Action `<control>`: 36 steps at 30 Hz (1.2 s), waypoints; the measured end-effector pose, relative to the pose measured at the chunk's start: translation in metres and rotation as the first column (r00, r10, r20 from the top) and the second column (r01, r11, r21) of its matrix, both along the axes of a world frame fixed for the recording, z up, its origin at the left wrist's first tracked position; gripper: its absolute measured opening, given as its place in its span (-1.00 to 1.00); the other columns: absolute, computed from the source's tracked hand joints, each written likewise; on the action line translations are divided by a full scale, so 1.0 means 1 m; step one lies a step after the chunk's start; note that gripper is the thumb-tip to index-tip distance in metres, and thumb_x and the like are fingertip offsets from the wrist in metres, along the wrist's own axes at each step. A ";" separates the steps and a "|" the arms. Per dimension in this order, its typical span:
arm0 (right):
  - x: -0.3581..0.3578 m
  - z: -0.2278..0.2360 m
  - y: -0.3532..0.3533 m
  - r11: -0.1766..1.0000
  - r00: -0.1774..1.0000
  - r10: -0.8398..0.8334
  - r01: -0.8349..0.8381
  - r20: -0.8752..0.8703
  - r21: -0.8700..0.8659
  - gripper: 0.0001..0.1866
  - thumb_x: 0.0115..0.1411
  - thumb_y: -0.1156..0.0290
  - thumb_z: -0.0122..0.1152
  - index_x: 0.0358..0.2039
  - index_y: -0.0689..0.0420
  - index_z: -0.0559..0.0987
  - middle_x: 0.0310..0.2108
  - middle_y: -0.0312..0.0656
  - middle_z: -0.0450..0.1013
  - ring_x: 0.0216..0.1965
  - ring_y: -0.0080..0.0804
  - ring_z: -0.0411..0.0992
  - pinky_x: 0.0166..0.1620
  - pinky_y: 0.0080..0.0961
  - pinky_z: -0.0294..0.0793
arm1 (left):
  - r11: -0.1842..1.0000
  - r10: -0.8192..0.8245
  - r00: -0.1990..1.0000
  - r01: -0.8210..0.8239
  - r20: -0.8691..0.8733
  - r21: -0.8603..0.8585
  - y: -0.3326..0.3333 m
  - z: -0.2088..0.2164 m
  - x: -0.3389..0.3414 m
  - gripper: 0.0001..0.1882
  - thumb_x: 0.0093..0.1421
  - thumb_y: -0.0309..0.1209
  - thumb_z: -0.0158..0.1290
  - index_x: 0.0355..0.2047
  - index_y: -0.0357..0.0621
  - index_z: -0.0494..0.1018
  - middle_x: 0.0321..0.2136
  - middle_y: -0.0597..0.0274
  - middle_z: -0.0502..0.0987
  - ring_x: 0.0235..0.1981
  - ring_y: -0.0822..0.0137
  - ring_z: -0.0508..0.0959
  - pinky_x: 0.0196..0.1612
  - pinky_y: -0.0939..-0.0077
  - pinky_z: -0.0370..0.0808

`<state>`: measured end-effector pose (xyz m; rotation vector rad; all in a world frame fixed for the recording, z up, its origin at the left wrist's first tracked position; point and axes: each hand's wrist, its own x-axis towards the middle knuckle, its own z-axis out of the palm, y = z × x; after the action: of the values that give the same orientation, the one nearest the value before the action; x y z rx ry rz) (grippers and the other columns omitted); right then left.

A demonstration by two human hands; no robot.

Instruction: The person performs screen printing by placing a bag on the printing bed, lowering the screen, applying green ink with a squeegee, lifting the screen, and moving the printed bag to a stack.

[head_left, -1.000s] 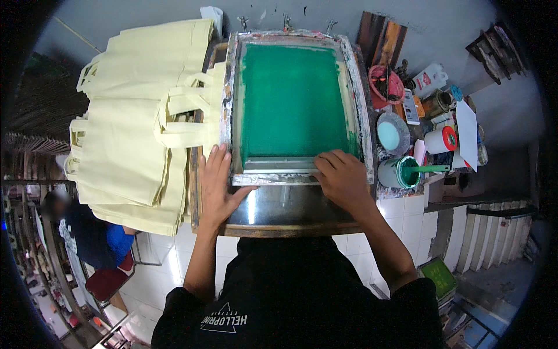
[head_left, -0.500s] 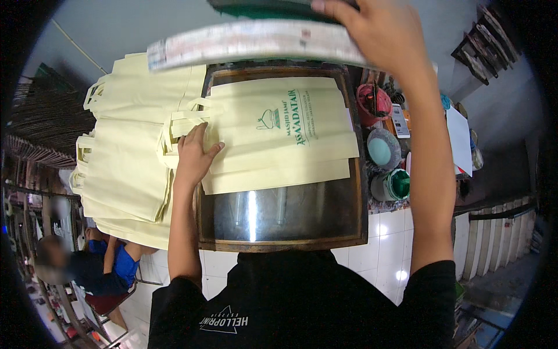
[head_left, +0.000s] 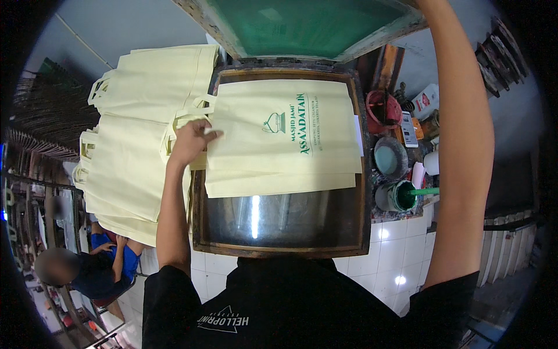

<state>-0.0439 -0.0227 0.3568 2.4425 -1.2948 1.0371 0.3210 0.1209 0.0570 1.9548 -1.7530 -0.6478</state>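
Observation:
A pale yellow tote bag [head_left: 250,157] with a green print lies on a dark, glass-like board in a wooden frame [head_left: 232,250]. At the bag's left edge, by its handles, my left hand [head_left: 193,141] pinches the pale fabric between thumb and fingers. Above the board, a screen-printing frame [head_left: 308,29] with green mesh is tilted up. My right forearm stretches up to the screen's right corner; the hand itself is cut off by the top of the picture.
Stacked yellow tote bags [head_left: 128,151] lie left of the board. On the right stand a red bucket [head_left: 383,110], a grey bowl [head_left: 390,158], a green paint pot [head_left: 397,196] with a green-handled tool, and a phone [head_left: 410,129]. Another person [head_left: 107,262] sits at lower left.
The screen has swung up and away from me, showing its green mesh. My right hand has risen out of the picture. My left fingers have closed from spread to pinching at the bag's edge.

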 end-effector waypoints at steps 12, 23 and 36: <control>-0.007 0.009 -0.024 0.999 0.999 0.038 -0.038 0.021 -0.006 -0.46 0.16 0.14 0.38 -0.13 0.46 0.66 -0.24 0.34 0.60 -0.20 0.12 0.61 0.00 -0.17 0.53 | 0.940 0.238 0.939 -0.286 -0.247 -0.183 0.065 0.121 0.176 -0.88 0.25 -0.36 0.10 -0.38 -0.09 0.43 -0.41 0.44 0.40 -0.29 0.52 0.36 -0.15 0.61 0.27; -0.009 0.015 -0.042 0.993 0.993 0.117 -0.117 -0.004 -0.022 -0.47 0.16 0.15 0.36 -0.13 0.45 0.67 -0.20 0.31 0.61 -0.17 0.05 0.61 0.02 -0.18 0.53 | 0.736 0.487 0.865 -0.329 0.125 -0.592 0.138 0.246 0.289 -0.73 0.40 -0.27 0.08 -0.05 -0.20 0.50 -0.28 0.30 0.54 -0.27 0.50 0.49 -0.17 0.56 0.43; -0.008 0.013 -0.056 0.995 0.998 0.034 -0.039 -0.057 -0.095 -0.50 0.17 0.11 0.33 -0.21 0.41 0.68 -0.25 0.32 0.59 -0.22 0.15 0.60 -0.06 -0.12 0.53 | 0.879 0.342 0.759 -0.051 0.554 -0.473 0.033 0.042 0.257 -0.22 0.11 -0.47 0.14 0.38 0.00 0.23 0.41 0.03 0.21 0.44 -0.13 0.14 0.40 -0.29 -0.02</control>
<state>-0.0520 -0.0790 0.3696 2.4137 -1.1598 1.0090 0.5784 0.1537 0.0990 2.1052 -1.7728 0.5195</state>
